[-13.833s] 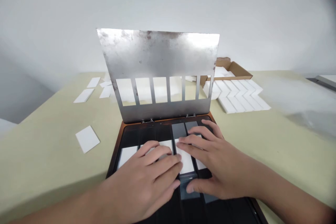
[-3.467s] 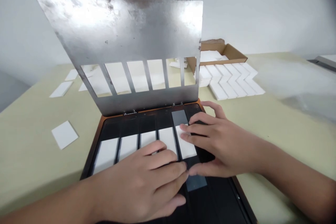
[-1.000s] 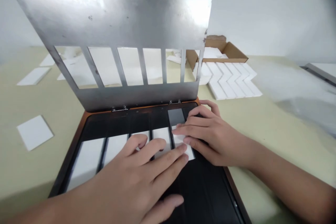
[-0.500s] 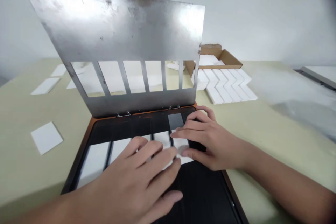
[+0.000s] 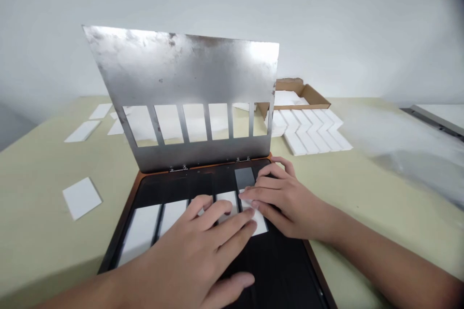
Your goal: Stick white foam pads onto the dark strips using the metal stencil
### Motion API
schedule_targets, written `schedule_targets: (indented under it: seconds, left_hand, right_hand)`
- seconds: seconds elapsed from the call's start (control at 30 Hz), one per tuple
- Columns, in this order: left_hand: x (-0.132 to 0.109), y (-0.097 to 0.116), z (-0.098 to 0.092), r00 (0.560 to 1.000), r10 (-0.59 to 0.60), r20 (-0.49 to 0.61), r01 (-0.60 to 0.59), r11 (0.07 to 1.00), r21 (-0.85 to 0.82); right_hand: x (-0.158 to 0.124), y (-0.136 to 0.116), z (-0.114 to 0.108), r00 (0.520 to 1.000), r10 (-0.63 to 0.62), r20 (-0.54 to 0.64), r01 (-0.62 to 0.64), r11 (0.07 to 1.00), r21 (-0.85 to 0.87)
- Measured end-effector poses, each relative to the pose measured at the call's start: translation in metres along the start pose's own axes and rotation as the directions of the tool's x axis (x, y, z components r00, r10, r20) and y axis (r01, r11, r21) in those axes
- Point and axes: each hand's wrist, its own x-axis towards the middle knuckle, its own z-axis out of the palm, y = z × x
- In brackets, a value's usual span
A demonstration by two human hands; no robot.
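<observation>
A black flat jig (image 5: 275, 270) with a brown rim lies before me, its hinged metal plate (image 5: 217, 72) standing upright with several rectangular windows. White cards (image 5: 143, 227) lie in a row on the black bed. My left hand (image 5: 206, 246) reaches over the row, fingers spread, its fingertips touching the rightmost white card (image 5: 259, 224). On the upper part of that same card rest the index finger and thumb of my right hand (image 5: 286, 198), the thumb tip close to the index finger. A grey rectangle (image 5: 245, 177) shows just beyond this card. My left hand partly hides the middle cards.
Behind the plate on the right stands an open cardboard box (image 5: 315, 97) with white pieces inside. White folded stacks (image 5: 311, 130) lie in front of it. Loose white cards (image 5: 82, 198) are scattered on the pale table (image 5: 39, 174) at left. Clear plastic film (image 5: 409, 154) lies at far right.
The view has shifted, so the jig and plate sit lower and look smaller. My left fingertips have moved onto the rightmost card, and my right thumb has drawn closer to the index finger.
</observation>
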Motion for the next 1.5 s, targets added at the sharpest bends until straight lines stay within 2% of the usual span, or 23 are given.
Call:
schedule_targets:
  seconds: [0.1,0.23,0.33,0.73,1.0,1.2,1.5]
  left_hand:
    - [0.0,0.0,-0.001,1.0,-0.001,0.004,0.001,1.0,0.001]
    - [0.0,0.0,-0.002,1.0,0.016,0.008,-0.016,1.0,0.004]
    - [0.0,-0.001,-0.002,1.0,0.021,-0.003,-0.021,1.0,0.003]
    - [-0.002,0.0,-0.001,1.0,-0.003,0.007,0.003,0.999,-0.036]
    - [-0.001,-0.002,-0.002,0.998,-0.011,0.054,0.013,0.999,-0.039]
    - [0.0,-0.006,-0.005,0.996,-0.019,0.083,0.025,0.998,-0.063]
    - [0.003,-0.006,-0.006,0.996,-0.023,0.091,0.029,0.997,-0.069]
  right_hand:
    - [0.001,0.0,0.002,1.0,0.014,-0.006,-0.014,1.0,-0.012]
    - [0.003,-0.001,0.008,0.99,0.141,-0.01,-0.141,0.977,-0.162]
    - [0.003,-0.002,0.011,0.983,0.184,-0.009,-0.181,0.956,-0.23]
    - [0.001,-0.003,0.01,0.987,0.108,-0.117,-0.111,0.994,-0.017]
    - [-0.003,0.002,0.014,0.983,-0.006,-0.183,-0.004,0.999,-0.053]
    - [-0.002,0.001,0.012,0.978,-0.091,-0.187,0.071,0.991,-0.11]
    - [-0.002,0.0,0.011,0.975,-0.104,-0.197,0.088,0.992,-0.087]
